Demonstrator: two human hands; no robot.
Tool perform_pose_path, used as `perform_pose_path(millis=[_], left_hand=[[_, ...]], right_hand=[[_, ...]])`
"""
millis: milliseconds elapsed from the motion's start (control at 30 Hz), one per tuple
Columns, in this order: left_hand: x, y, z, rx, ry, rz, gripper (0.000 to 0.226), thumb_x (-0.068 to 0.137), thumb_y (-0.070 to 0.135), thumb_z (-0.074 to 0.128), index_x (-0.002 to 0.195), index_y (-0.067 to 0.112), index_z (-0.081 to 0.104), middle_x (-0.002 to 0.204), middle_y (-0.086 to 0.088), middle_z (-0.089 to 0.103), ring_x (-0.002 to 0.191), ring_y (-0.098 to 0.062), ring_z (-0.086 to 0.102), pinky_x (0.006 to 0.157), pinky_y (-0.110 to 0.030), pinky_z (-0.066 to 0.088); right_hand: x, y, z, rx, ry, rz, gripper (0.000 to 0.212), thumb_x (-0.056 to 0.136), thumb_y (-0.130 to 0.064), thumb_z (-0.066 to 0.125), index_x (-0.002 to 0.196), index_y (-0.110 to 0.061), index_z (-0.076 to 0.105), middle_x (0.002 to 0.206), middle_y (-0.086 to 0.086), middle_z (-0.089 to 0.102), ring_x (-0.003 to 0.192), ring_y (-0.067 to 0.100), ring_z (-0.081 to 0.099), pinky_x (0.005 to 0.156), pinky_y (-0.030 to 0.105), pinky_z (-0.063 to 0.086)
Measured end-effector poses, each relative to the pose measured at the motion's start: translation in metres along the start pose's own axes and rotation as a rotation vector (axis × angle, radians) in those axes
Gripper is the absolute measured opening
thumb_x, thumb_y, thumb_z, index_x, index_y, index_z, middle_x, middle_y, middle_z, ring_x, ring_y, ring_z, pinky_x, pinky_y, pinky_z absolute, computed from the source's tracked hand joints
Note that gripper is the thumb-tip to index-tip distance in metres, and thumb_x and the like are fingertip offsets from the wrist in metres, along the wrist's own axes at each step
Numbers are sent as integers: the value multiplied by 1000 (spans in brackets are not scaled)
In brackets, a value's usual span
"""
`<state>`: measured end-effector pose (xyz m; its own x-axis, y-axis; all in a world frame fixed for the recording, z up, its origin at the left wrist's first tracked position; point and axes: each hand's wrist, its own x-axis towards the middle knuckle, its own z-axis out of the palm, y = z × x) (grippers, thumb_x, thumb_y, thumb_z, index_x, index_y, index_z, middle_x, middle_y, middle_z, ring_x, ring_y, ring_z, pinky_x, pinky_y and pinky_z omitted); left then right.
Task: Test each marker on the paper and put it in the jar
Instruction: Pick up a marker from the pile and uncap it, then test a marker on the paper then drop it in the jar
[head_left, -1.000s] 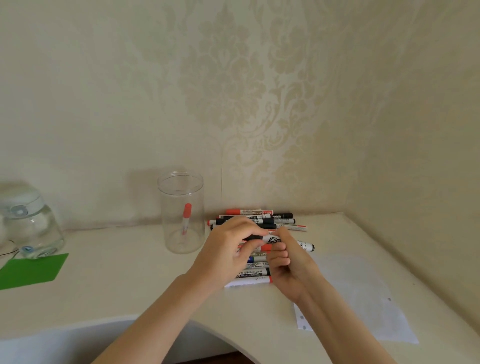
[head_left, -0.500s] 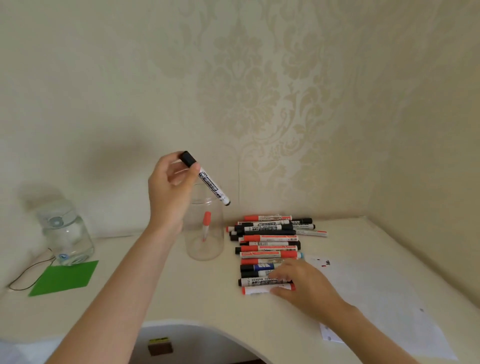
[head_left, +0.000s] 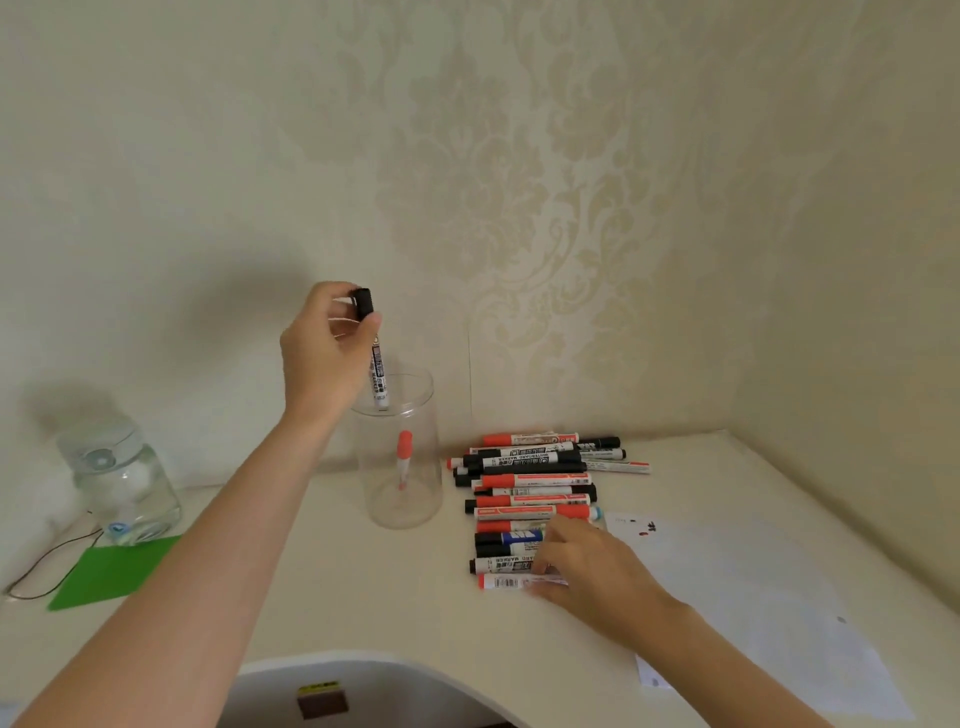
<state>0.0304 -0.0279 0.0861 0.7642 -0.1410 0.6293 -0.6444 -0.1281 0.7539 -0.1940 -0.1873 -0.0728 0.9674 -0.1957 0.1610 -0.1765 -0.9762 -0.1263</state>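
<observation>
My left hand (head_left: 324, 358) holds a black-capped marker (head_left: 377, 371) by its cap end, nearly upright, with its lower end just inside the mouth of the clear jar (head_left: 400, 452). One red marker (head_left: 403, 460) stands inside the jar. Several red, black and blue markers (head_left: 535, 491) lie in a row right of the jar. My right hand (head_left: 587, 569) rests on the nearest markers, fingers on a red marker (head_left: 506, 582) at the front of the row. The white paper (head_left: 743, 597) lies at the right with small red and black test marks (head_left: 647, 529).
A clear lidded bottle (head_left: 122, 478) stands at the left by a green card (head_left: 111, 571) and a thin cable (head_left: 47, 564). The white desk (head_left: 337, 587) meets patterned walls behind and on the right. Its front edge curves inward.
My left hand carried the black-capped marker up from the pile, over the jar, and turned it upright into the mouth. My right hand dropped onto the front markers.
</observation>
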Motion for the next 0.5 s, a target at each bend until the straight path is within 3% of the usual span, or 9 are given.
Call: perform_pose_path(millis=[67,133,233,367,433,500], left_hand=[[-9,-14,6,125,-122,-74,20,84,13,69,102,19,64,88,3,68,76,-2,64,70,-9,45],[-18,-26,9,211,-226,-140,17,81,14,69,96,21,65,87,5,70,84,-13,67,78,-25,50],[-22,-32,8,406,-287,-156,13,79,25,69,91,29,66,84,15,66,89,-12,60,88,-32,42],[-15,-28,8,386,-350,-213,16,78,34,70,94,32,68,86,18,70,97,-10,62,97,-37,42],[-20,-19,8,398,-309,-103,13,81,36,70,93,31,68,87,19,69,95,-8,62,97,-38,40],[-34,-7,14,335,-263,169,6,86,29,67,92,28,69,89,18,68,90,-9,61,91,-39,44]], right_hand=[[0,-2,1,-12,-13,-4,35,98,-44,55,123,-21,66,123,-5,54,113,13,51,91,26,44],[0,-5,0,118,41,41,30,98,-44,56,115,-23,67,111,-8,58,99,4,53,82,20,46],[1,-10,-9,609,233,271,20,95,-41,62,91,-22,66,72,-5,62,60,2,51,57,15,41],[5,-11,-29,1144,274,521,12,92,-15,64,83,-8,60,62,3,63,54,13,50,53,27,42],[5,-8,-37,1304,283,583,14,90,-8,58,78,-9,52,61,6,52,54,16,42,48,25,37],[3,-5,-44,1489,261,626,14,94,-10,52,80,-10,51,61,7,47,53,14,39,42,20,32]])
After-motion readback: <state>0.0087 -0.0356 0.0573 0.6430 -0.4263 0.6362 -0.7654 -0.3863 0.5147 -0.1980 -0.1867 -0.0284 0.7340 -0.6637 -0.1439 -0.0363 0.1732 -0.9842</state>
